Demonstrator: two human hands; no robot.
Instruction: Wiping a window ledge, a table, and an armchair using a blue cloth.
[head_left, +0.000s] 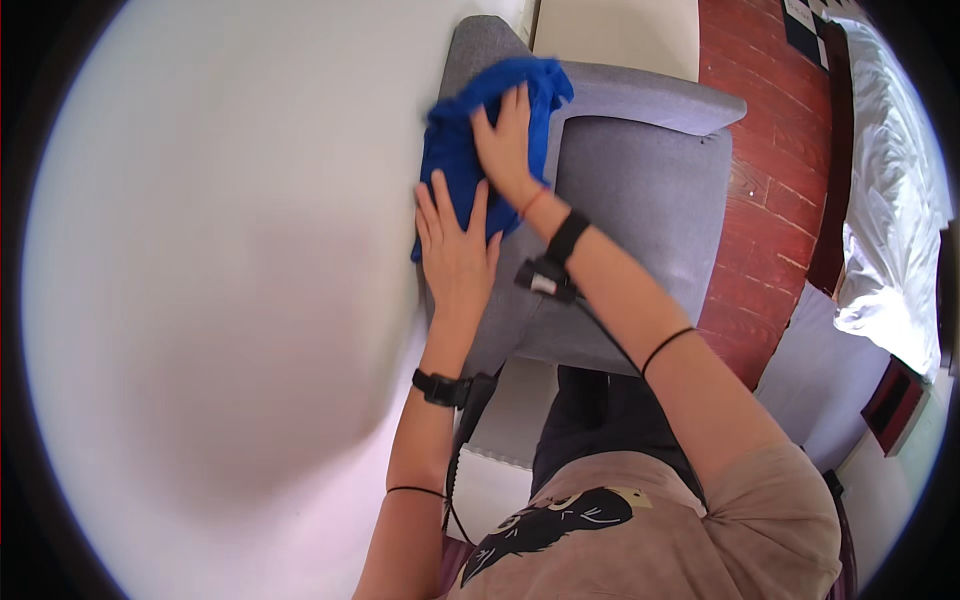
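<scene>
A rumpled blue cloth lies over the top of the back of a grey upholstered armchair, beside the white wall. On the cloth's near part rests my left hand, open, its fingers spread and pointing away from me. My right hand lies farther along, flat on the cloth with its thumb held apart from the fingers. Neither hand grips the fabric. The chair back under the cloth is mostly hidden; its far end shows grey beyond the blue edge.
A plain white wall runs along the left. A cream flat surface stands past the armrest. Reddish wood flooring lies to the right, below a bed edge with white bedding. Thin cables hang from the bands on both my wrists.
</scene>
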